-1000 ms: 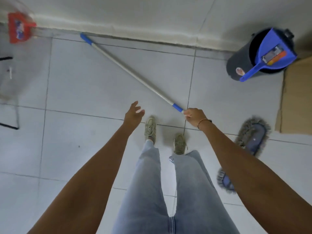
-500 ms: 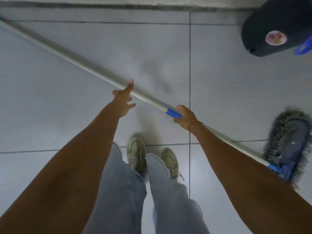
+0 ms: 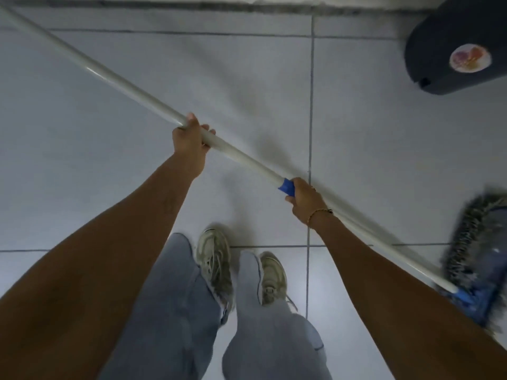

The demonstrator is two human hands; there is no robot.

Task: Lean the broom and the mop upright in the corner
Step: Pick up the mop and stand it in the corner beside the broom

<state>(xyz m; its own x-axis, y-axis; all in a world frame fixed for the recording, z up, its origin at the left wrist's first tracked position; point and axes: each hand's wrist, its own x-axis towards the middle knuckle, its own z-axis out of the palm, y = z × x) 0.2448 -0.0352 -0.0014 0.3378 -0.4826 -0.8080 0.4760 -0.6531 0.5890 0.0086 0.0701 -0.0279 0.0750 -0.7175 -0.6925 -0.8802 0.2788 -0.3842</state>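
The left hand [image 3: 190, 142] is wrapped around the pale pole of the mop [image 3: 247, 157], fingers curled over the top. From that grip the pole runs up and away past the hand toward the far left edge, where its end passes out of view. Down and to the right, the right hand [image 3: 303, 200] is clenched on the same pole just below its blue collar [image 3: 286, 187]. Beyond the right wrist the pole descends to the fringed mop head [image 3: 477, 259], which looks to sit on or just above the tile floor [image 3: 384, 133], though blur makes contact uncertain. A dark bucket [image 3: 461, 45] stands well beyond the right hand, near the wall.

This appears to be the pick-up step: the mop is held in both hands and not yet upright. Next, the pole's far end must swing up over the head, then be carried to the corner. The broom is not in view.
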